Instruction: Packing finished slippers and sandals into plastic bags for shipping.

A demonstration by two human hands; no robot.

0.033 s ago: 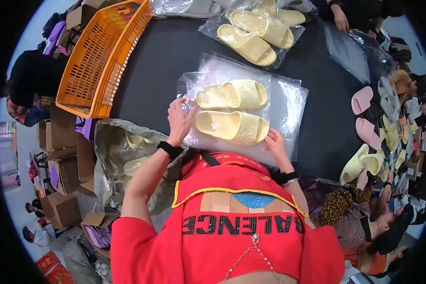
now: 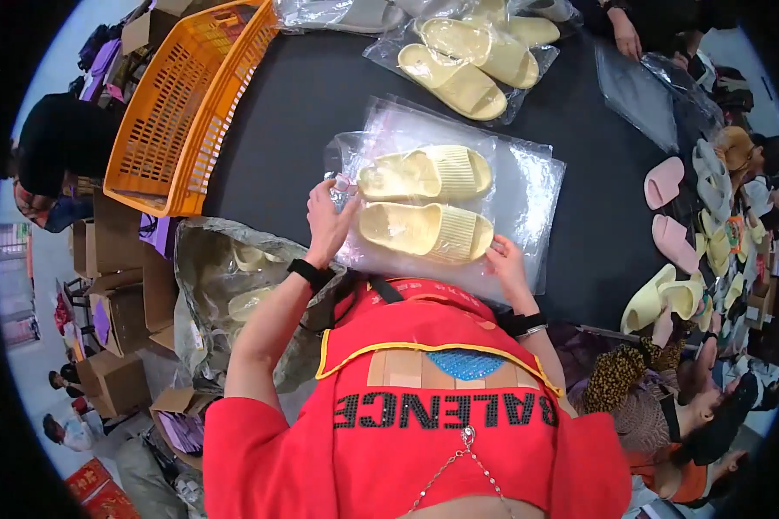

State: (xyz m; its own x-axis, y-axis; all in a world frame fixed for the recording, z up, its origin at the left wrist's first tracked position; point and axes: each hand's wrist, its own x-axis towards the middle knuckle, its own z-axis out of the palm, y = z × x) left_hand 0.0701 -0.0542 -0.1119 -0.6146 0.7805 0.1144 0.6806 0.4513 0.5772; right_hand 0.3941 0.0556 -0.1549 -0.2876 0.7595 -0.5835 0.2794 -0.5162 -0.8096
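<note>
A pair of pale yellow slippers lies side by side inside a clear plastic bag, ribbed straps toward the right. Under it is a stack of flat clear bags on the dark table. My left hand pinches the bag's left edge, close to a small pinkish patch, beside the slippers' heels. At the lower right, my right hand has its fingers closed on the bag's edge by the toe of the nearer slipper. Both hands rest low over the stack.
An orange plastic basket stands at the far left. Bagged yellow slippers lie at the back. Pink slippers and loose yellow ones sit along the right, near a co-worker's hand. A large sack holding slippers stands open at my left.
</note>
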